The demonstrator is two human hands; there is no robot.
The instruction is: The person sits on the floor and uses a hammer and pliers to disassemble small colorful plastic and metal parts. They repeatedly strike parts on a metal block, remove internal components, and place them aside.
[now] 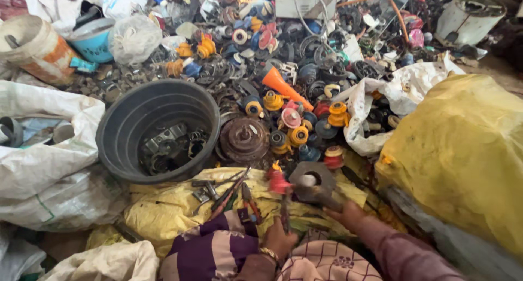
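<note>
The scene was a floor covered by a wide heap of scrap parts (305, 68), with a large yellow plastic sack (463, 156) at the right and a crumpled yellow woven sheet (169, 210) spread directly in front of the person. A round black plastic tub (125, 128), holding a few dark metal pieces, stood at the left edge of the sheet, touching the heap.

The work lay on the far edge of the sheet, just ahead of both hands. The right hand (348, 213) was clenched around the handle of a hammer with a grey, blocky metal head (313, 183); the head sat up and to the left of the hand, and the handle's long axis ran diagonally from the hand at lower right to the head at upper left. The head was blurred, so its exact contact point could not be determined.

The left hand (280, 238) was closed around a thin dark tool shaft (285, 207), held nearly upright in the frame, with its far end pointing away from the person. A small red plastic part (278, 182) lay at that far end, just beside the hammer head on its left. The left hand was the nearer of the two to the red part. Whether the shaft tip touched the part could not be determined.

Loose pliers and small hand tools (226, 194) lay on the sheet to the left of the left hand, close by but apart from it.
</note>
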